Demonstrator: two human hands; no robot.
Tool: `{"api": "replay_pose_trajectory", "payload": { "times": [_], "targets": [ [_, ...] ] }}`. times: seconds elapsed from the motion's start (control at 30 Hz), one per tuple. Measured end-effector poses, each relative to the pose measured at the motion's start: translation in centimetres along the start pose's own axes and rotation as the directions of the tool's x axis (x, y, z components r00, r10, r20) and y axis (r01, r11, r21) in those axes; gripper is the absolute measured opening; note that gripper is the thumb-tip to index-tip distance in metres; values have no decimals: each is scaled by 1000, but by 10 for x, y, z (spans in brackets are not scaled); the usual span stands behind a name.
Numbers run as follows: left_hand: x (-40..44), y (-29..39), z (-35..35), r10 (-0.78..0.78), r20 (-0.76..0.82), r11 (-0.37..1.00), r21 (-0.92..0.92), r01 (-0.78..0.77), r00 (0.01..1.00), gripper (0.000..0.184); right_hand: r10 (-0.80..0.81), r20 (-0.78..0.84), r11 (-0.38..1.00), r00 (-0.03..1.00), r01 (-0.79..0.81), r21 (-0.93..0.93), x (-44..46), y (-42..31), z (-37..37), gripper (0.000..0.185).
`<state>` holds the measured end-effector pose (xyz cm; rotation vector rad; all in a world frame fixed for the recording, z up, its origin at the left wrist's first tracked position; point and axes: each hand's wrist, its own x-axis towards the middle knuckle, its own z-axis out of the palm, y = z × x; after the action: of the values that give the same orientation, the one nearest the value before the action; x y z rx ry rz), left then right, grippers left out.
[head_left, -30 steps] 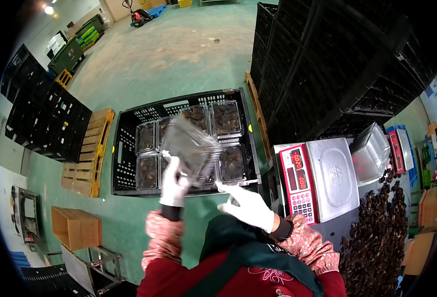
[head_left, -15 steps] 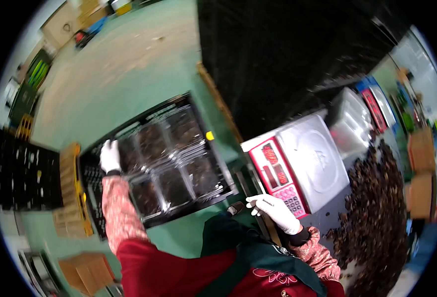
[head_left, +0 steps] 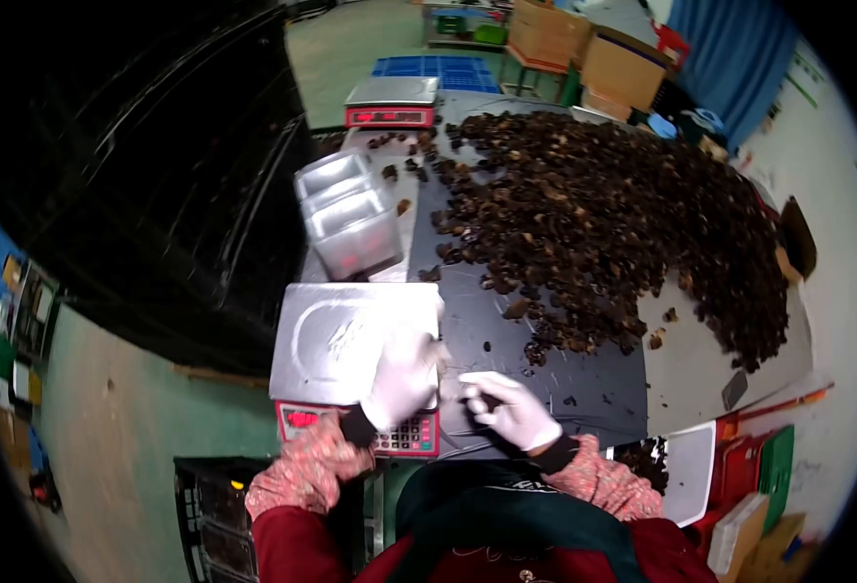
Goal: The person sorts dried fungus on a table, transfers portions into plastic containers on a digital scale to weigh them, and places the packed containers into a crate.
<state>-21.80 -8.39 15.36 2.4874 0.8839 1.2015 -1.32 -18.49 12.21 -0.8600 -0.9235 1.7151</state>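
My left hand [head_left: 404, 377], in a white glove, is over the near right corner of a digital scale [head_left: 317, 340] with a silver plate and red front. Its fingers are smeared by motion. Just to the right, above the dark tabletop, my right hand [head_left: 516, 413] is also gloved, with thumb and fingers curled together. Whatever is between them is too small to make out. Beyond the scale stands a stack of clear plastic containers [head_left: 356, 228]. A large heap of dark brown, curled dried pieces [head_left: 584, 214] covers much of the table.
A second red scale [head_left: 390, 105] sits at the table's far end. Tall black crates [head_left: 156, 175] rise on the left. Below the near scale is a black crate [head_left: 190, 505] with clear-lidded packs. At right are a white bin [head_left: 691, 476] and a red crate [head_left: 739, 466].
The view has swung right, from the crate of packs to the table. My left hand has left that crate and is now over the scale, close to my right hand.
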Motion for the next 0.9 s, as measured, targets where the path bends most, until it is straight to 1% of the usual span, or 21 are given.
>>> {"api": "replay_pose_trajectory", "payload": {
  "times": [0.03,0.07,0.1,0.13,0.17,0.2,0.23,0.27,0.3,0.33,0.37,0.43,0.5,0.57,0.63,0.7,0.73,0.77,0.8,0.83,0.9],
  "targets": [
    [29,-26,-9,-43,-98,997,60,49,994,46,69,-101,985,992,-52,162,-17,-8,-23,27],
    [58,-52,-17,-86,-196,988,111,110,977,33,-26,-187,999,982,20,-32,-37,-18,-41,27],
    [88,-78,-26,-128,-291,973,148,177,948,22,-133,-257,970,957,73,-231,-59,-27,-58,26],
    [111,-105,-36,-36,-335,869,455,195,941,22,-143,-374,982,916,84,-170,-80,-29,-77,26],
    [117,-144,-35,87,-315,761,633,141,945,19,-147,-484,988,862,106,-112,-101,-26,-96,27],
    [110,-182,-31,-170,-213,701,661,270,962,17,-83,-584,981,808,168,94,-123,-20,-120,27],
    [109,-200,-27,-468,-154,724,497,478,870,16,1,-655,924,755,250,290,-144,-13,-140,27],
    [98,-225,-24,-455,-79,837,303,456,887,16,-6,-723,915,691,295,274,-164,-10,-151,27],
    [91,-238,-24,-344,-55,927,141,348,937,13,-21,-745,890,666,352,290,-183,-2,-164,26],
    [91,-228,-29,-319,-71,932,159,326,945,11,-11,-767,871,642,382,307,-195,2,-173,26],
    [88,-233,-29,-308,-135,929,174,328,942,10,4,-792,852,611,413,323,-209,10,-179,26],
    [90,-243,-28,-329,-225,916,161,368,917,9,22,-836,848,549,433,306,-218,17,-181,27],
    [96,-255,-28,-407,-256,880,148,452,877,12,25,-793,882,608,360,304,-219,9,-178,28],
    [96,-291,-31,-443,-282,876,68,478,851,13,40,-744,894,667,309,324,-216,6,-183,29],
    [104,-304,-47,-427,-453,894,-80,441,783,15,34,-723,924,690,254,287,-207,2,-187,29],
    [125,-234,-72,-319,-623,924,-38,380,714,16,48,-718,941,694,209,264,-197,-10,-183,29],
    [128,-195,-80,-262,-663,933,11,360,702,16,63,-714,940,698,198,277,-191,-12,-186,30],
    [126,-158,-84,-205,-698,938,61,342,686,16,28,-701,945,712,210,250,-185,-10,-191,30],
    [114,-125,-90,-48,-655,917,271,294,754,16,-2,-712,963,703,193,188,-180,-8,-198,29],
    [95,-97,-93,103,-578,854,468,226,809,16,-36,-718,977,695,177,122,-174,-6,-207,29],
    [48,-55,-85,313,-416,780,625,19,854,12,-94,-763,992,640,123,-19,-159,-6,-224,27]
  ]
}}
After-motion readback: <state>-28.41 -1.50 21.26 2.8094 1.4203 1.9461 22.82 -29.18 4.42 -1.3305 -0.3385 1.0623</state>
